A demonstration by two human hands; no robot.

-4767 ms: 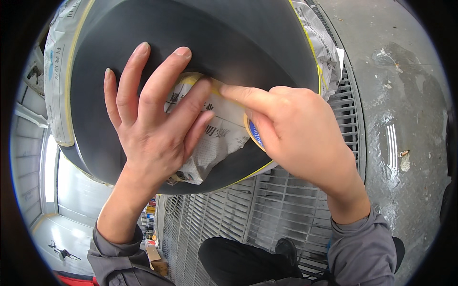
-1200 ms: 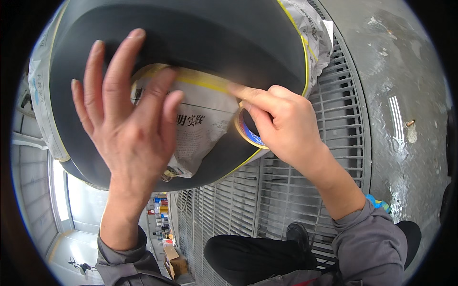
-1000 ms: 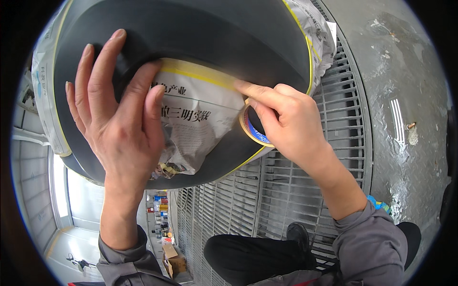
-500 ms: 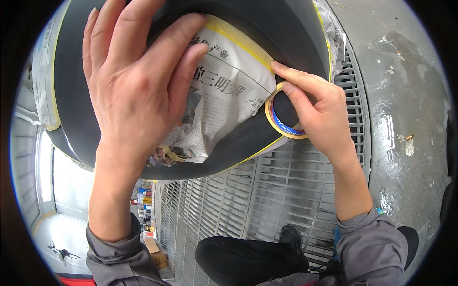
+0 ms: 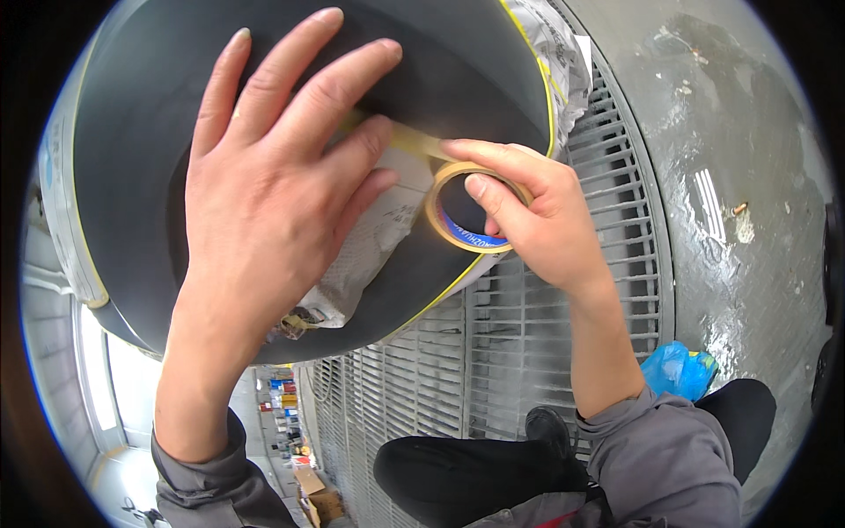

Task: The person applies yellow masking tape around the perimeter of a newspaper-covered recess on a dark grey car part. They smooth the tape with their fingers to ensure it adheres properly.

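A large curved matte-black panel (image 5: 123,176) fills the upper left, its rim edged with yellow tape. On it lies a sheet of newspaper (image 5: 374,242), partly covered by my left hand (image 5: 273,189). That hand is open, fingers spread over the panel, with its thumb and index finger by the taped edge of the paper. My right hand (image 5: 550,216) grips a roll of yellow masking tape (image 5: 446,236) between thumb and fingers. From the roll a blurred tape strip (image 5: 414,141) runs left along the newspaper's upper edge and passes behind my left fingers.
Metal floor grating (image 5: 396,387) lies below the panel, with wet grey floor (image 5: 704,185) to the right. A blue plastic bag (image 5: 676,370) sits near my right forearm. My bent leg (image 5: 466,466), a cardboard box (image 5: 317,493) and several small containers (image 5: 283,400) are lower down.
The tape roll and my right hand have shifted left, toward my left hand. My left fingers have spread and moved off the paper's corner. The whole view has turned slightly.
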